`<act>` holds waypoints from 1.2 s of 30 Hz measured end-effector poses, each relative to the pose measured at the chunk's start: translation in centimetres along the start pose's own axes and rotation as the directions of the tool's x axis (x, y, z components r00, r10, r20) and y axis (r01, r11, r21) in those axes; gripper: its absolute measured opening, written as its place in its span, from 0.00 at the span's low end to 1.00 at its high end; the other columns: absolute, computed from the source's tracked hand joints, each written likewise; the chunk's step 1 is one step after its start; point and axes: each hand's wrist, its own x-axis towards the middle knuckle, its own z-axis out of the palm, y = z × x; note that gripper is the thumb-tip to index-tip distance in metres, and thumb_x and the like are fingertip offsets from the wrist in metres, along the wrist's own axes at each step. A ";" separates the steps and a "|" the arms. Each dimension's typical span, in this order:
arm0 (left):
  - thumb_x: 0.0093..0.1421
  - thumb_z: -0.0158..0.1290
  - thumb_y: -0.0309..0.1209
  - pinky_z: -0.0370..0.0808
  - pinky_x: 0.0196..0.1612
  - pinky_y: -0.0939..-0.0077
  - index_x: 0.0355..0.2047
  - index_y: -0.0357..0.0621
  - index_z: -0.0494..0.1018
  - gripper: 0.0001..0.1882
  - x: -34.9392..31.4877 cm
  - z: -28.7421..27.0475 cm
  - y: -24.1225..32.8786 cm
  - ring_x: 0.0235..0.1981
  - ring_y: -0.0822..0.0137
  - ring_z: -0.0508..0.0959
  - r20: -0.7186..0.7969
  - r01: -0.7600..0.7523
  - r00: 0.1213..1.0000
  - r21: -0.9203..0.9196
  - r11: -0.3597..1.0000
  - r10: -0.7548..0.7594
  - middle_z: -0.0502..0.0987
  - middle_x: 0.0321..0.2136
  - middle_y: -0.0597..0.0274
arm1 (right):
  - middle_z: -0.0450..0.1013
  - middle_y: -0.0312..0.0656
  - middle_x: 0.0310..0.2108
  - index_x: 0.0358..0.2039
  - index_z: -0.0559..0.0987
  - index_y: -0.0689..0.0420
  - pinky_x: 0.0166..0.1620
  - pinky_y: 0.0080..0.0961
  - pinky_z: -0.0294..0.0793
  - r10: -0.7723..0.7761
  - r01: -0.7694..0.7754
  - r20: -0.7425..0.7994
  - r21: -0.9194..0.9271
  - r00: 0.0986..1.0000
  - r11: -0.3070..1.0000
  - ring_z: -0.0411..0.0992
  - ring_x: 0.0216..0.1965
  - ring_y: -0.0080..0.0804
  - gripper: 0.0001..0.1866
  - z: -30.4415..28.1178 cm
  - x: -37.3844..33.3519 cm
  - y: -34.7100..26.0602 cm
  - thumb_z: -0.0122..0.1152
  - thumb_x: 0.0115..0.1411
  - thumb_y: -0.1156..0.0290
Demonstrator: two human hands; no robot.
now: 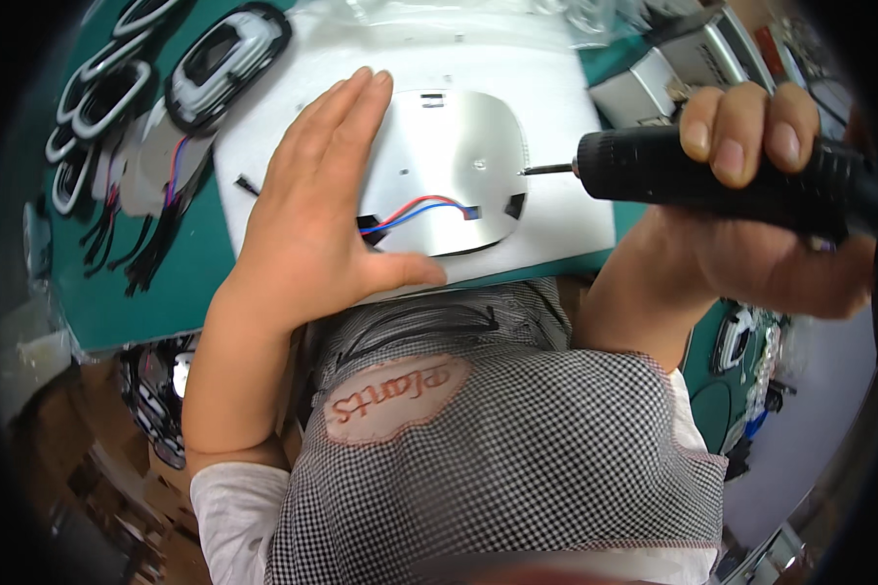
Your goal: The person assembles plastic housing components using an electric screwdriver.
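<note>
Between both hands, a silver plate meets the driver bit.

Left hand (307,214) lies flat, fingers spread, pressing the rounded metal plate (454,161) onto the white pad (566,219); right hand (761,185) is wrapped tight around the black electric screwdriver (722,175), bit at the plate's right edge. Best to hold the bit square, press steadily, and keep the red and blue wires (415,210) clear.
</note>
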 end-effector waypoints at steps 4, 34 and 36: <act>0.29 0.73 0.57 0.56 0.69 0.55 0.69 0.41 0.56 0.69 -0.4 -0.5 -1.0 0.69 0.44 0.58 0.039 0.063 0.997 -0.025 0.998 -0.062 0.60 0.67 0.44 | 0.69 0.41 0.42 0.62 0.66 0.46 0.44 0.34 0.74 -0.023 0.018 0.072 0.064 0.997 0.998 0.73 0.37 0.30 0.41 1.0 1.6 2.5 0.56 0.56 0.31; 0.33 0.75 0.48 0.60 0.68 0.54 0.66 0.41 0.60 0.60 -0.4 0.8 -3.7 0.60 0.44 0.68 0.039 0.047 0.999 -0.294 0.955 -0.037 0.71 0.58 0.44 | 0.69 0.43 0.34 0.73 0.42 0.48 0.26 0.31 0.78 -0.046 0.110 0.261 -0.236 0.964 0.965 0.72 0.22 0.29 0.61 9.8 6.1 6.3 0.58 0.51 0.27; 0.33 0.74 0.48 0.61 0.67 0.56 0.66 0.39 0.60 0.60 -0.4 0.9 -3.7 0.61 0.43 0.67 0.034 0.030 0.999 -0.313 0.949 -0.021 0.70 0.58 0.42 | 0.70 0.43 0.33 0.73 0.42 0.49 0.26 0.31 0.78 -0.082 0.132 0.264 -0.179 0.961 0.975 0.72 0.21 0.29 0.61 9.6 6.4 7.0 0.58 0.51 0.27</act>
